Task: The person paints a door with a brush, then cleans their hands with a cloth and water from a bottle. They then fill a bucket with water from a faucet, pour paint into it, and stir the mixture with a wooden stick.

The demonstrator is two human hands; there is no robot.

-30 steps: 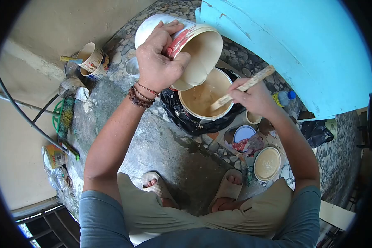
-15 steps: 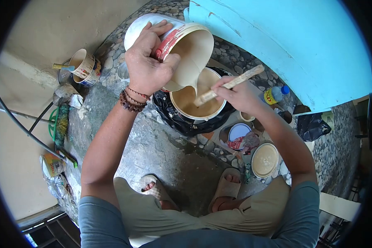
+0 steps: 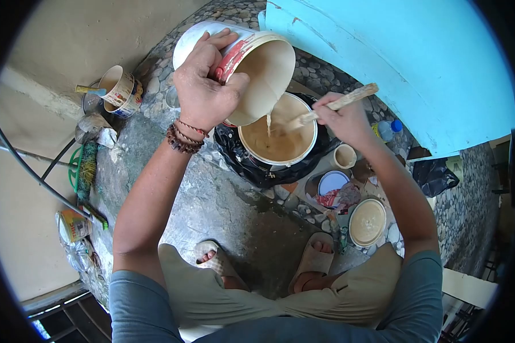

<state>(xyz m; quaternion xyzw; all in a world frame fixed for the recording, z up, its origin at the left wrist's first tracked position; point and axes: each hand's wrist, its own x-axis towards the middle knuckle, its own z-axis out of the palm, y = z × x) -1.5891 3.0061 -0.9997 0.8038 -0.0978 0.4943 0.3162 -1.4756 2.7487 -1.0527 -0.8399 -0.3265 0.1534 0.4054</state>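
Observation:
My left hand (image 3: 212, 83) grips a white bucket (image 3: 203, 43) with a red band by its rim and side. The bucket is tipped, and a thin stream of cream liquid runs from its lip. Below it stands a second bucket (image 3: 245, 147) of cream liquid (image 3: 280, 150), with black plastic (image 3: 234, 157) around its base. My right hand (image 3: 340, 117) is closed around a paint-crusted wooden stick (image 3: 352, 98); its lower end reaches into the lower bucket, blurred there.
A small cup (image 3: 344, 156), a blue-white lid (image 3: 333, 183), a round tan lid (image 3: 367, 222) and a bottle (image 3: 387, 130) lie to the right. Stacked tubs (image 3: 120, 91) stand at the left. A blue panel (image 3: 395, 63) rises at the upper right.
My right hand has moved right and slightly up with the stick. The stream from the tipped bucket is thinner. My left hand has barely moved.

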